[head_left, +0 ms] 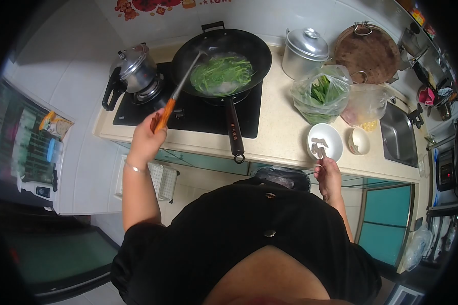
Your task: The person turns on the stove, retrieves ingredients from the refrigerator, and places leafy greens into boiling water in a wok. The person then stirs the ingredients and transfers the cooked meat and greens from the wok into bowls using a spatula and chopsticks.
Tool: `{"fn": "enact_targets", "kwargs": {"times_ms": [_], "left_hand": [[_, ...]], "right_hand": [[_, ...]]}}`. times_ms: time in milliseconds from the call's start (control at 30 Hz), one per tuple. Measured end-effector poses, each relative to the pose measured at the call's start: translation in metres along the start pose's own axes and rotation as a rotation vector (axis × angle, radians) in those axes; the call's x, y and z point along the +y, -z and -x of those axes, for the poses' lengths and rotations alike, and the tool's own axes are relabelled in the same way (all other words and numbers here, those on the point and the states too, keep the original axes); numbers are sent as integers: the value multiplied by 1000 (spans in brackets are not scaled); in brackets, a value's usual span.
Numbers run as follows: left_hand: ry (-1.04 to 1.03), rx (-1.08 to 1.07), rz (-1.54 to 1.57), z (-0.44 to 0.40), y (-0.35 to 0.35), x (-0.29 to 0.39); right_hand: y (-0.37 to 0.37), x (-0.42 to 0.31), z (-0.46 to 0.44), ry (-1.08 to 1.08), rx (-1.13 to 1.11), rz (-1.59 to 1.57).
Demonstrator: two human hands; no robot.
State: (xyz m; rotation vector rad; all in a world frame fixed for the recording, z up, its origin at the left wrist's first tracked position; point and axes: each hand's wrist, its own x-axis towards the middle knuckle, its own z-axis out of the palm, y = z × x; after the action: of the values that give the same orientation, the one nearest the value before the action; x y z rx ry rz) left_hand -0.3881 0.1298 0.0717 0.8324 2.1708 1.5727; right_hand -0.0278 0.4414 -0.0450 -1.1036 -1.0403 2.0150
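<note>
My left hand [149, 133] is closed around the orange wooden handle of a long metal spatula [175, 96]. Its shaft reaches over the left side of a black wok [259, 51], where the working end is hard to make out. Green leafy vegetables [221, 73] lie in steaming liquid inside the wok. My right hand [329, 178] is at the near rim of a white bowl [333, 140], its fingers pinched at greyish strips [319, 145]. They seem to grip one strip, though the fingertips partly hide it. What the strips are is unclear.
The wok's long handle [234, 129] projects toward the counter's front edge. A pressure cooker [137, 68] stands left on the black hob [130, 117]. To the right are a lidded pot [306, 51], a bag of greens [320, 96], a small cup [360, 141] and a sink [398, 134].
</note>
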Motion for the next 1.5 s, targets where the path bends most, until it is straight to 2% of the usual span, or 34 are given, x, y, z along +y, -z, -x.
{"fn": "enact_targets", "kwargs": {"times_ms": [67,200,633,833,900,933,1000,1033,1100,1133,1200,1233,1267,1300,1333,1367,1400,1433,1467,1500], "left_hand": [[-184,38,-296,-26,7,-7],[-201,-4,-320,-68,29,-43],[-101,-68,-294,-90,34,-81],[-36,21,-386,-85,26,-72],[-54,151,-770,-80,23,-57],[-50,155,-771,-76,24,-48],[-603,510,-1222,-70,28,-27],[-600,513,-1225,-65,30,-14],[-573,790,-624,-53,29,13],[-570,793,-630,-50,28,27],[-813,624,-252,-49,17,50],[-617,516,-48,-49,7,56],[-631,423,-50,-59,1,52],[-532,360,39,-70,-9,46],[-402,301,-47,-71,-26,55],[-284,229,36,-83,-39,48],[-284,164,-29,-100,-46,29],[-382,77,-218,-112,-54,23],[-491,91,-375,-126,-63,12],[-526,44,-490,-132,-73,15]], "right_hand": [[1,2,-1,-7,0,9],[-2,-1,1,-14,-4,19],[21,10,-9,-106,86,108],[18,7,-14,-92,63,128],[20,6,-18,-89,36,129],[20,5,-19,-91,31,131],[21,3,-20,-88,31,122],[21,2,-21,-89,27,122],[23,1,-22,-82,30,122],[24,1,-23,-86,24,123],[25,1,-25,-84,18,111],[26,2,-25,-86,13,109],[26,3,-24,-86,14,100],[27,4,-24,-86,15,91],[29,4,-24,-86,13,86],[31,5,-24,-91,6,82],[34,6,-23,-97,1,77],[36,6,-23,-95,2,72],[39,6,-22,-99,14,79],[41,6,-22,-102,27,85]]}}
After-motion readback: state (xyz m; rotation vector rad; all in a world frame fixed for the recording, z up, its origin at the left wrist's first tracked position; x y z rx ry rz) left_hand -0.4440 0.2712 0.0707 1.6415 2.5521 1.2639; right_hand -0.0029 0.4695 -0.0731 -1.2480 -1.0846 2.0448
